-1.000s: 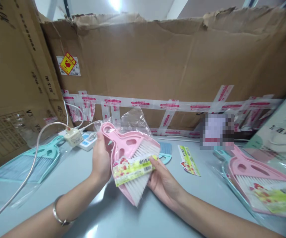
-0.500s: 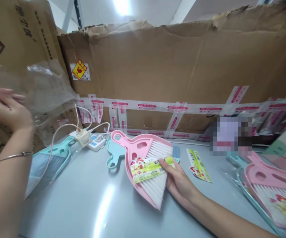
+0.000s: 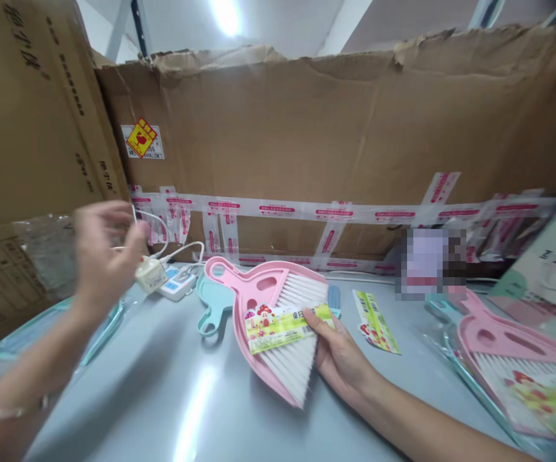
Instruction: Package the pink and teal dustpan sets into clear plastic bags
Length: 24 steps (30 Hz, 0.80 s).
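Note:
My right hand grips a pink dustpan with a white-bristled brush nested in it, held above the table. The thumb presses on a green and white printed label card lying across the bristles. Off to the left, my left hand is raised and blurred, its fingers apart, with nothing seen in it. Crumpled clear plastic is beyond that hand. Behind the pink set lies a light blue dustpan, partly covered.
Another label card lies right of my right hand. Wrapped pink and blue sets sit at the right edge, a blue set at the left. A power strip with cables and a large cardboard box stand behind.
My left hand has moved right and let go of the clear plastic, which now sits lower at the left. My right hand still holds the pink set. The view has shifted slightly.

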### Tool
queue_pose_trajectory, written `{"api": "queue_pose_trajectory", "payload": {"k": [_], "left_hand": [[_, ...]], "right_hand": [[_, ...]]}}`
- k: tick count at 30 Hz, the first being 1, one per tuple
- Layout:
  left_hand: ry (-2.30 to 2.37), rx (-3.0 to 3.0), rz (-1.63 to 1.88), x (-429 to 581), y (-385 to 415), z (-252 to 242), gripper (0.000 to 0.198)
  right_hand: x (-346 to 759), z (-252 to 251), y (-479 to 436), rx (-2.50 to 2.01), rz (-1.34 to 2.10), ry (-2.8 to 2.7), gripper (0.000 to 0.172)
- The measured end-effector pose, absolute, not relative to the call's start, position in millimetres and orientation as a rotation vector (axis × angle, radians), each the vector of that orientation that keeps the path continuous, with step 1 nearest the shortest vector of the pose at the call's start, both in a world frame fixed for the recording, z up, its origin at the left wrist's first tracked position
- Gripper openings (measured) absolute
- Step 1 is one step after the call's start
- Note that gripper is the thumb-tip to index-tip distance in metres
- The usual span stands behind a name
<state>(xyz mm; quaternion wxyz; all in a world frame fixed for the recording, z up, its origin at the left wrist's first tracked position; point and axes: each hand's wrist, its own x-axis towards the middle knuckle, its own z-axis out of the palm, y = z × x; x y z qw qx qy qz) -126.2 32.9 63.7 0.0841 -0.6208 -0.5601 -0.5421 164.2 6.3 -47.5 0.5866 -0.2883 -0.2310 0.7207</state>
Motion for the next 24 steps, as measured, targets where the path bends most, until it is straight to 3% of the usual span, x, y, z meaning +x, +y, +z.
{"api": "queue_pose_trajectory", "payload": {"k": [5, 8, 13, 21, 24], "left_hand": [[-2.531, -2.798, -2.030, -40, 10, 19, 0.048], [-2.803, -2.745, -2.477, -15, 5, 0, 0.046], [-2.859, -2.157, -2.878, -11, 5, -13, 0.036], [-2.658, -1.994, -2.981, -27, 9, -25, 0.034], [-2.659, -1.984, -3.010, -24, 7, -27, 0.032]], "right_hand": [[167, -40, 2, -0.690, 1.657, -0.584, 0.056], [173, -37, 2, -0.736, 1.675, -0.725, 0.054], [204, -24, 26, -1.016, 1.494, -1.035, 0.047], [322, -11, 81, -1.658, 1.145, -1.675, 0.034], [335, -27, 91, -2.006, 0.632, -1.824, 0.028]]}}
